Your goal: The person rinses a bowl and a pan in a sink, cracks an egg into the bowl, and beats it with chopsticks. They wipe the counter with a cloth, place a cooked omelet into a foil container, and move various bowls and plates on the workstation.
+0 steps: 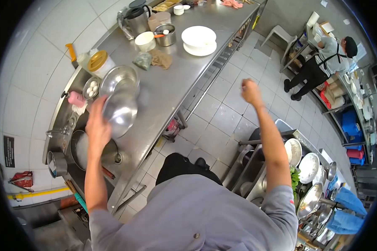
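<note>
Your left hand (98,127) grips the rim of a round, shiny silver metal bowl (120,115), tilted and slightly blurred. That bowl sits just on your side of a wide, round, perforated-looking steel colander (118,79), overlapping its near edge in the view; whether the two touch, you cannot tell. Your right hand (250,92) is well to the right of the colander, out over the pale tiled floor (222,113), with its fingers curled into a loose fist.

Just left of the colander you have a small steel bowl of white, egg-like rounds (91,88), with a pink plastic bottle (76,99) farther left. Beyond the colander, to its left, is a whitish tub with a golden-yellow lid (100,62); beyond it to the right lie a crumpled brown cloth (161,59) and, farther off, stacked white round bowls (199,39). On your side of the colander, below the metal bowl, is a large, dark-rimmed round pot (80,148). Far right of the colander, a co-worker (333,60) in a black cap stands by shelving.
</note>
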Motion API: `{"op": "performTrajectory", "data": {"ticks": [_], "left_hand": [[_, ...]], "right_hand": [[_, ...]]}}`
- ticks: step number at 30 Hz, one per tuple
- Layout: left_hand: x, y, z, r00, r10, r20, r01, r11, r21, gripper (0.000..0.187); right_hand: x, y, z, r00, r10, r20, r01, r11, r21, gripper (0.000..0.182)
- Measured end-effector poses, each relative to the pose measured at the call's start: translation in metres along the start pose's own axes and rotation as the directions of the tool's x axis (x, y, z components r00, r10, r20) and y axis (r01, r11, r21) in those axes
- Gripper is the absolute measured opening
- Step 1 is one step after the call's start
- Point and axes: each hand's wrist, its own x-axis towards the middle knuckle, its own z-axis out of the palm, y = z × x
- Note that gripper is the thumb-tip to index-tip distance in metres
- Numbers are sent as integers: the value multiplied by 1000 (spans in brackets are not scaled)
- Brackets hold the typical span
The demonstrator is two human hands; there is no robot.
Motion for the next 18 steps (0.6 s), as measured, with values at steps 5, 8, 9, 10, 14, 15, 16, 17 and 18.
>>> {"op": "performTrajectory", "data": {"ticks": [5, 8, 9, 10, 14, 15, 16, 17, 18], "left_hand": [[125, 161, 115, 944, 328, 28, -295, 880, -371, 65], [195, 255, 199, 882, 468, 47, -372, 755, -540, 64], [216, 287, 225, 854, 518, 55, -401, 721, -566, 64], [234, 320, 250, 819, 571, 62, -430, 681, -592, 63], [286, 458, 347, 701, 712, 40, -489, 521, -700, 59], [292, 492, 374, 667, 744, 45, -511, 501, -699, 59], [297, 530, 397, 622, 782, 32, -538, 456, -709, 60], [297, 568, 418, 573, 819, 22, -562, 412, -717, 61], [293, 603, 436, 526, 850, 17, -581, 374, -723, 62]], "right_hand": [[-17, 167, -59, 953, 246, -176, -263, 961, -80, 18], [-24, 254, -101, 876, 401, -268, -446, 885, -136, 14], [-24, 272, -113, 820, 506, -267, -553, 821, -143, 18], [-27, 285, -124, 745, 609, -271, -657, 740, -145, 25], [-51, 342, -162, 508, 751, -422, -852, 509, -119, 43], [-63, 362, -165, 480, 755, -447, -871, 472, -137, 39], [-79, 380, -165, 447, 763, -467, -890, 428, -153, 35], [-95, 407, -160, 370, 816, -445, -922, 381, -67, 32], [-112, 430, -155, 295, 861, -415, -942, 334, 22, 29]]}}
